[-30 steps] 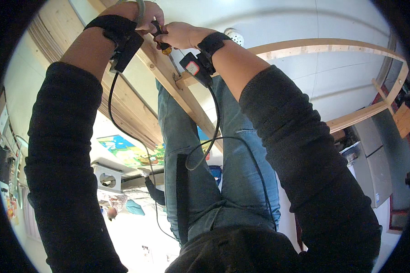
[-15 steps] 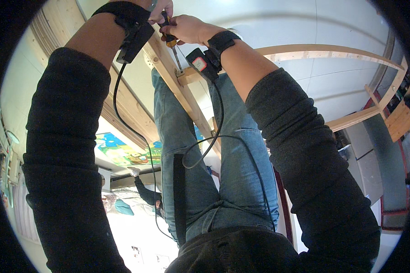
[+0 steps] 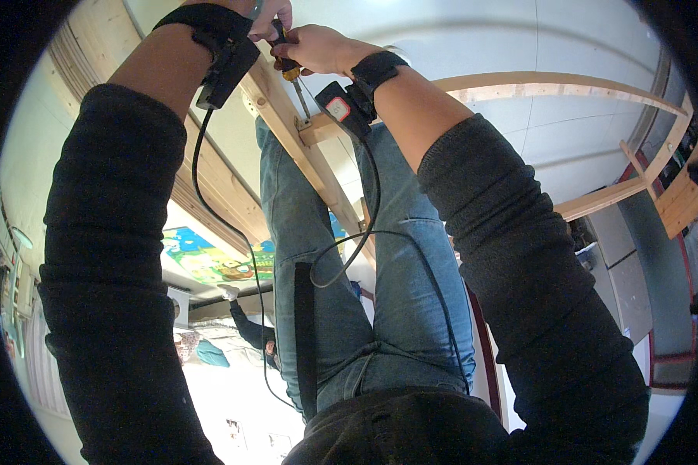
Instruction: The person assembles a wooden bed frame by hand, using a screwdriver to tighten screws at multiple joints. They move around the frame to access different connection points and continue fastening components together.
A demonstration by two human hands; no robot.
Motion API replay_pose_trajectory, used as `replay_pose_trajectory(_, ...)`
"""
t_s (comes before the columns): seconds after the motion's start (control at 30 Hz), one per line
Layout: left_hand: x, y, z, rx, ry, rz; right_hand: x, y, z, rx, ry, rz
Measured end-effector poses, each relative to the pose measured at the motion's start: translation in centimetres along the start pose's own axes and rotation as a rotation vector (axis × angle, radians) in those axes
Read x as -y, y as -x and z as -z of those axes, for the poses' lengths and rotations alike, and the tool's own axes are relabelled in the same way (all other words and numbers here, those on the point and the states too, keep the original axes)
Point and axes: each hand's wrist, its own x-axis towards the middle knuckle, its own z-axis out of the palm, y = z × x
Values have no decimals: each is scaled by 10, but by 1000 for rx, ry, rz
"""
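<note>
Wooden frame [image 3: 566, 79] with screwdriver [image 3: 291, 71] set at one joint; step judged in hand: a screw being turned.
Long slanting beam [image 3: 310, 160] met from the right by a shorter crosspiece [image 3: 322, 132]. Right hand [image 3: 318, 48]: fingers curled in with little gap, yellow-and-black screwdriver handle gripped between them. Left hand [image 3: 271, 17]: partly cut off by the upper edge, fingers bent at the butt of the same handle; whether it is gripped or only steadied cannot be told. Shaft pointed down to the joint, tip at a small metal bracket [image 3: 304, 123]; the screw itself too small to be made out. Next move judged to call for the tip to be seated squarely, the shaft held in line and the handle twisted under light pressure.
</note>
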Motion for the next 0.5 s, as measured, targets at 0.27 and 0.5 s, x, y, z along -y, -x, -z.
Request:
replay_pose_trajectory(0.27,-2,3,1,27,92,23,-4,-8,-6,-31,-15,-71)
replay_pose_trajectory(0.5,-3,4,3,4,-7,-18,-6,-3,-5,-24,14,73)
